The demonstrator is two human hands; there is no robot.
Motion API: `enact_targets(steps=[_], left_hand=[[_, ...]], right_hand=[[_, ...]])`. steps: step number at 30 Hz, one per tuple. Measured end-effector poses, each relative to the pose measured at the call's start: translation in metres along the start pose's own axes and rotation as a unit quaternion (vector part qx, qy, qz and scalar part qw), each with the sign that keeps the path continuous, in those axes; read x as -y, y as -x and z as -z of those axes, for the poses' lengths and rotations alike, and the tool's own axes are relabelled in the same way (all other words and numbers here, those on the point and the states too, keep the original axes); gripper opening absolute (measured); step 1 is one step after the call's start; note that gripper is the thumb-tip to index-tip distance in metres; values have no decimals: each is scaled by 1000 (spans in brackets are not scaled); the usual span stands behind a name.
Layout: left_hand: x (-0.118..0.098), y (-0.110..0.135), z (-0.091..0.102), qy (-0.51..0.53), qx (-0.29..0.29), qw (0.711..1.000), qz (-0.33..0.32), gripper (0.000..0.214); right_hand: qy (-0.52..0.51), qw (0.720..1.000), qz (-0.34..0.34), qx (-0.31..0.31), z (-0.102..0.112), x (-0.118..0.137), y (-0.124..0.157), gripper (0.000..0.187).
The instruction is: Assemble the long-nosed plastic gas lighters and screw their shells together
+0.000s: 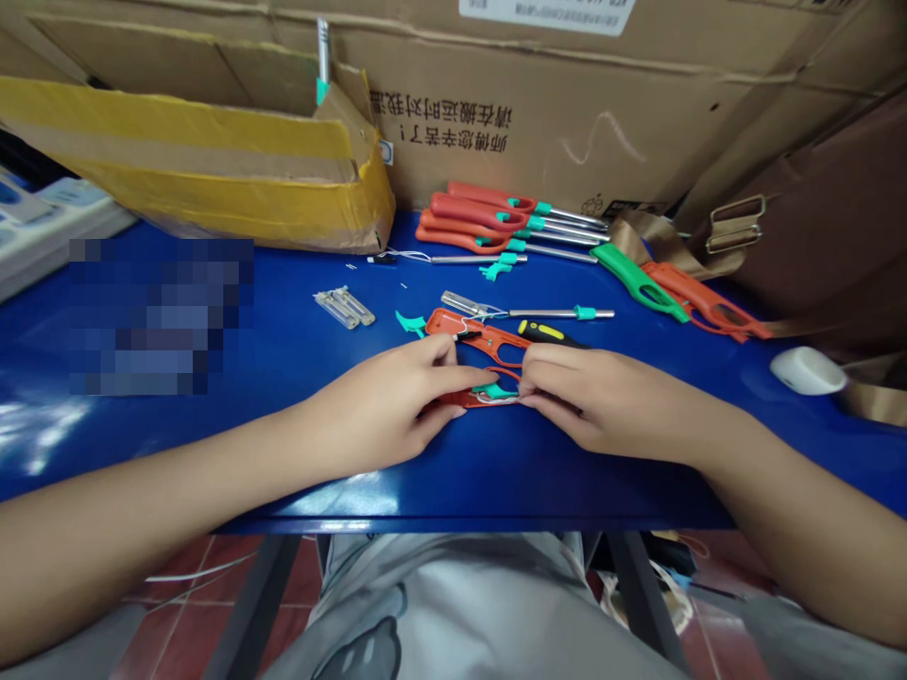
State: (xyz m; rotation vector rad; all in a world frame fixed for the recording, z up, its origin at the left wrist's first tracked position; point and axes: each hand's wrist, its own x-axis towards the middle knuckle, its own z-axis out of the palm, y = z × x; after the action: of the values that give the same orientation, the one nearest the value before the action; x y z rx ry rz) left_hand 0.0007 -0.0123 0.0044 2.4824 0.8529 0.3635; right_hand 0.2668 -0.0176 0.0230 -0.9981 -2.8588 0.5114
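Observation:
My left hand (418,385) is closed on the left end of an orange lighter shell half (468,400), low over the blue table. Inside the shell lie a green trigger (496,389) and a white wire. My right hand (577,392) pinches at the shell's right end; its fingertips hide what exactly they grip. Just behind, another orange shell half (440,322) rests open side up. A black-and-yellow screwdriver (542,331) lies behind my right hand. Beyond are a metal lighter tube (549,313) with a green collar, a clear fuel tank (460,302) and a loose green trigger (409,323).
Several orange lighters (474,215) are piled at the back, with a green shell (638,281) to their right. Clear tanks (344,307) lie left. A yellow-taped cardboard box (283,203) stands back left; a large carton (567,113) closes off the rear. A white object (808,369) sits right.

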Motion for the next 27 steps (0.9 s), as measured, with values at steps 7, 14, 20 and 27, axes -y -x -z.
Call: enact_targets(steps=[7, 14, 20, 27], left_hand=[[0, 0, 1, -1, -2, 1000, -6, 44], [0, 0, 1, -1, -3, 1000, -8, 46], [0, 0, 0, -2, 9, 1000, 6, 46], [0, 0, 2, -2, 10, 1000, 6, 46]], right_hand=[[7, 998, 50, -43, -1, -3, 0, 23], [-64, 996, 42, -39, -2, -7, -3, 10], [-82, 996, 32, 3, 3, -4, -3, 11], [-94, 994, 49, 27, 8, -4, -2, 10]])
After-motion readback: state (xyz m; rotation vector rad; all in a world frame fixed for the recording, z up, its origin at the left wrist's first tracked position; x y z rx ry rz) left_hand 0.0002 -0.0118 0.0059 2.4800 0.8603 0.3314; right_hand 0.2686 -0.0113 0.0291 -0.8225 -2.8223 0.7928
